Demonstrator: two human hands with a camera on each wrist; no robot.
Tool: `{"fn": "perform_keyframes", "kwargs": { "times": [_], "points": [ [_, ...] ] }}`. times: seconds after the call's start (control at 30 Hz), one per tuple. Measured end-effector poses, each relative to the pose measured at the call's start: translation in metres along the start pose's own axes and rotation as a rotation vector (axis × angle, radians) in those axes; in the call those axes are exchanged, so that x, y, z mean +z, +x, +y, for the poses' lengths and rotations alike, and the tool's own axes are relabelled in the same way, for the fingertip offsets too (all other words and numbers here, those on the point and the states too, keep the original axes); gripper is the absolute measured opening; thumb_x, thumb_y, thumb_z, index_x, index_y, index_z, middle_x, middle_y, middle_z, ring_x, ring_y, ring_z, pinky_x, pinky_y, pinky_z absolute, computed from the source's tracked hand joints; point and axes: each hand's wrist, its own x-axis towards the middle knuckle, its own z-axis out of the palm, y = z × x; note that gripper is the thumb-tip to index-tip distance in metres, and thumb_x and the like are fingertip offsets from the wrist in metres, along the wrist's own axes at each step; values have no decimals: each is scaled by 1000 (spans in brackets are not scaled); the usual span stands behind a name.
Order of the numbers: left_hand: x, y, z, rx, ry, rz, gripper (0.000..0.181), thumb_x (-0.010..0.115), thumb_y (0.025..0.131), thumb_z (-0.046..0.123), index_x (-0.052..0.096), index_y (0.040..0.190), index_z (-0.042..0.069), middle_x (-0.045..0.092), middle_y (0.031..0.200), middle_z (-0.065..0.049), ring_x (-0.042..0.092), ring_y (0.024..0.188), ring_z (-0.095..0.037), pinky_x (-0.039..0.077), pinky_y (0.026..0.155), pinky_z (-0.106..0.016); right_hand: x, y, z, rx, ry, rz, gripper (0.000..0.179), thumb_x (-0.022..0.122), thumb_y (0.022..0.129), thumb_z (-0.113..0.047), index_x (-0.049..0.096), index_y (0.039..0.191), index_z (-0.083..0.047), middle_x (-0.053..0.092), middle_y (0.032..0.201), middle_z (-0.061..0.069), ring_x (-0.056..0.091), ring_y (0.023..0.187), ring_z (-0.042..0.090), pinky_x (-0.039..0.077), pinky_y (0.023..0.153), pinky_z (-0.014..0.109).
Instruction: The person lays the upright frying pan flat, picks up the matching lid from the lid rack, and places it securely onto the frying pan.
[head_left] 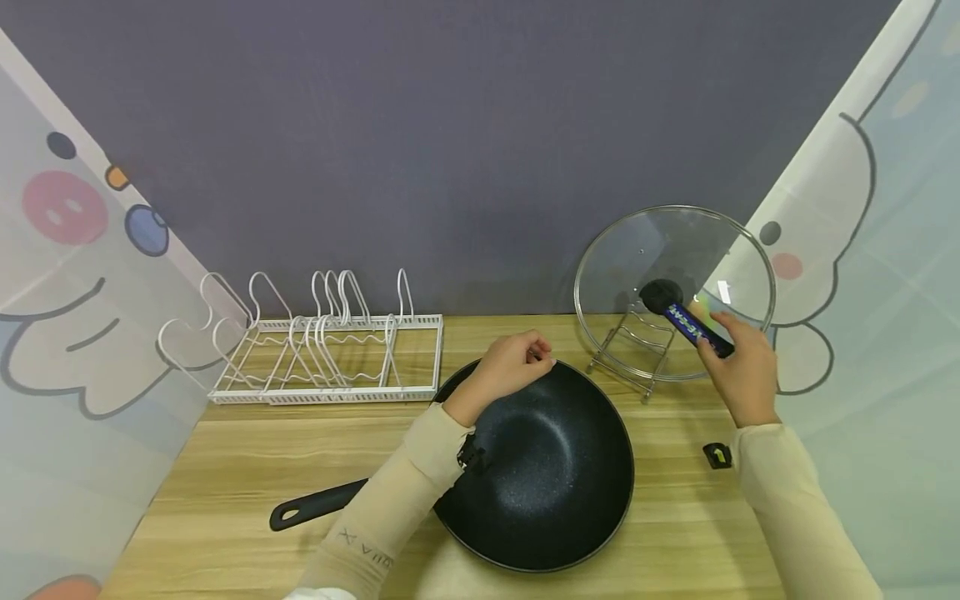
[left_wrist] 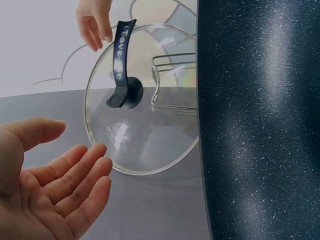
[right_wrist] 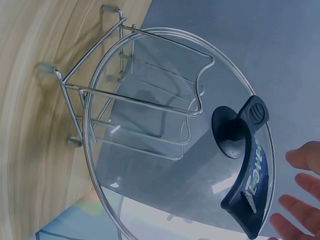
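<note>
A round glass lid (head_left: 607, 258) with a steel rim stands upright in a small wire lid stand (right_wrist: 150, 104). Its black, lettered handle (head_left: 686, 323) sticks out toward my right hand (head_left: 744, 375). In the right wrist view a gap shows between those spread fingers (right_wrist: 300, 210) and the handle, so nothing is held. My left hand (head_left: 510, 367) hovers over the far rim of a black wok (head_left: 540, 475), fingers loosely bent; in the left wrist view its palm (left_wrist: 35, 200) holds nothing. The left forearm hides part of the wok and its long handle (head_left: 318, 504).
A white wire dish rack (head_left: 322, 397) stands at the back left against the grey wall (head_left: 480, 150). A small black object with a yellow-green mark (head_left: 717, 455) lies by the right sleeve. Cartoon-printed panels (head_left: 885, 333) flank the wooden table (head_left: 210, 483).
</note>
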Motion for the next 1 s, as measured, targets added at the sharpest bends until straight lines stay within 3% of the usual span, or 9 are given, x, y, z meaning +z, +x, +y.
{"fn": "perform_keyframes", "kwargs": {
  "times": [0.23,0.4,1.0],
  "points": [
    [4,12,1,9,26,5,22,55,91,22,63,108,11,69,100,-1,64,87,-13,49,74,-23,2,6,0,-5,-60,-110,47,68,77,1,55,121,8,54,122,34,48,109,54,34,96,61],
    [9,21,1,11,42,11,23,55,90,23,63,108,10,69,101,0,65,89,-12,49,74,-21,4,7,0,15,-124,-181,53,70,77,-3,51,125,7,53,123,34,48,107,53,36,92,63],
    [26,43,-2,-70,6,10,29,56,90,23,61,116,11,69,105,0,64,93,-13,50,79,-24,17,11,9,-1,-258,-210,55,70,77,-11,51,126,4,58,110,34,53,87,52,41,72,60]
  ]
}}
